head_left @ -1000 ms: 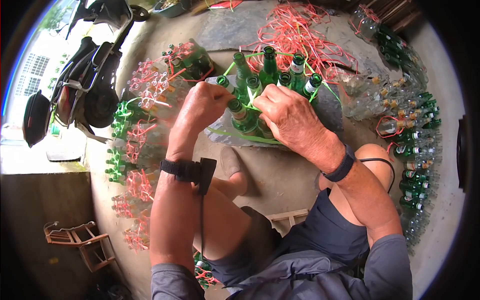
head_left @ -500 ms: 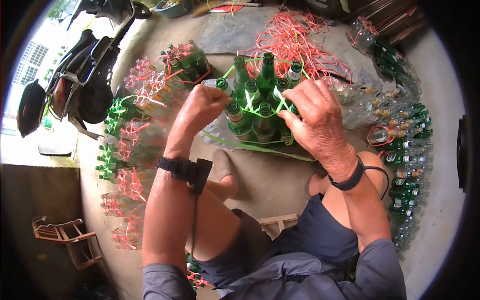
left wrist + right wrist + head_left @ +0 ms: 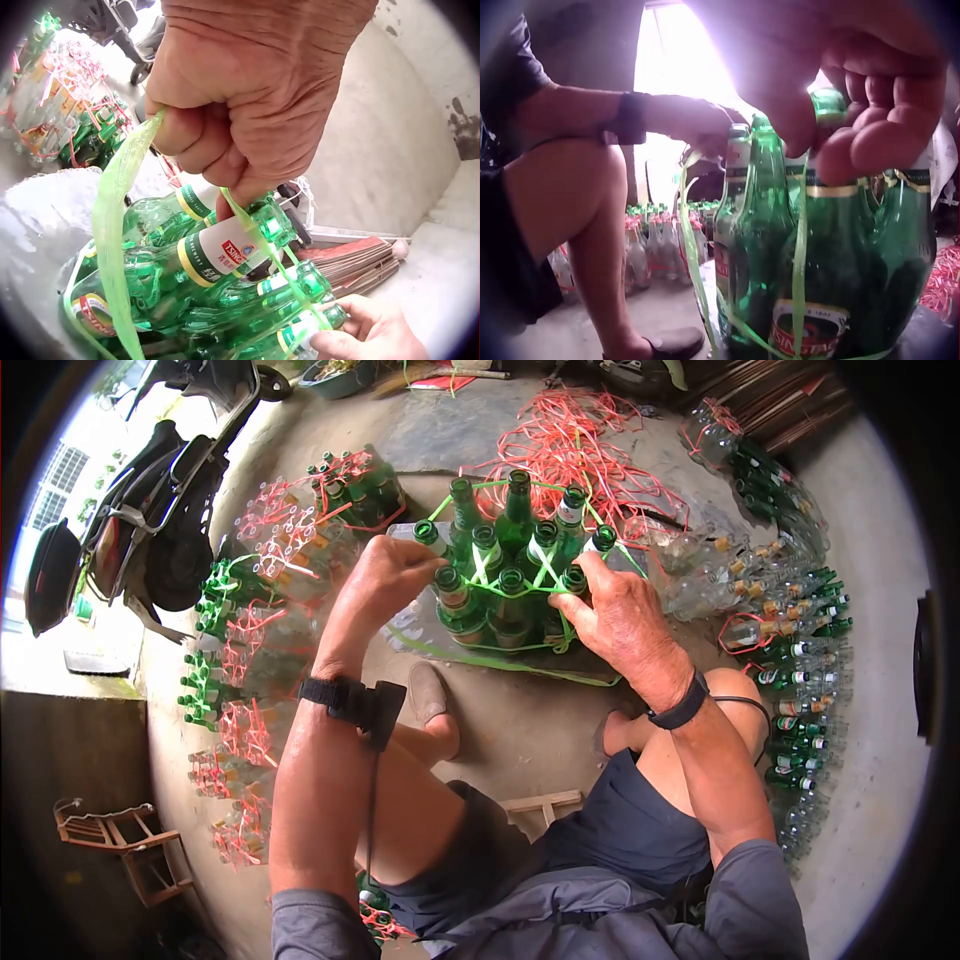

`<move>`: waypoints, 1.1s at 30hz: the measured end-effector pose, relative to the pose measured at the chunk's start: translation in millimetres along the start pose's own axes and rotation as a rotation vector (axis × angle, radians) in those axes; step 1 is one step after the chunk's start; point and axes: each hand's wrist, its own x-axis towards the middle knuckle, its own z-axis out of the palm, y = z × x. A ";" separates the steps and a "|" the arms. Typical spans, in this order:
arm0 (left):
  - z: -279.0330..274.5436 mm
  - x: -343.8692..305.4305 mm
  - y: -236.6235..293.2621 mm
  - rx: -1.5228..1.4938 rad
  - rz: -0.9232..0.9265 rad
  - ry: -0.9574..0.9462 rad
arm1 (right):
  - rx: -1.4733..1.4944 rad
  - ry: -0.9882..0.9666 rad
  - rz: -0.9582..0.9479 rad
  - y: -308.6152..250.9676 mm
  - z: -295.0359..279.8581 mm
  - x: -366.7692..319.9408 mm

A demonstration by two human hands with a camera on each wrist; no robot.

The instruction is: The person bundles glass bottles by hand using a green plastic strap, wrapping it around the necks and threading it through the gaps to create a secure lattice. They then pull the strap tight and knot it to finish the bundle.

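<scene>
A cluster of green glass beer bottles (image 3: 512,582) stands upright, with light green plastic strap (image 3: 490,589) running from neck to neck. At the front left corner, my left hand (image 3: 390,582) has its fingers curled on the strap (image 3: 112,217), and a loose length hangs from the fist in the left wrist view. My right hand (image 3: 632,622) is at the front right corner, thumb and fingers around a bottle's neck (image 3: 330,319), close to the strap. In the right wrist view, a strap length (image 3: 801,247) hangs down beside the thumb, over a labelled bottle (image 3: 810,326).
Tied bundles of bottles (image 3: 245,630) line the left, near a motorbike (image 3: 150,520). More bottles (image 3: 800,670) lie stacked along the right wall. A heap of red strap (image 3: 580,445) lies behind the cluster. A small wooden chair (image 3: 125,840) is at lower left.
My right hand has moved right, from the middle of the front necks to the front right bottle. The left hand stays by the front left neck. The head view has shifted slightly.
</scene>
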 end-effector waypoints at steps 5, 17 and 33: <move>1.0 -1.0 -3.4 -0.018 -0.011 -0.013 | -0.083 0.026 -0.018 2.2 1.6 1.3; 38.7 -33.0 24.8 -0.093 -0.005 0.092 | -0.185 -0.005 -0.048 23.2 -19.4 27.0; 94.9 -41.8 24.5 -0.310 -0.024 0.306 | -0.132 0.029 -0.139 57.9 -15.7 40.3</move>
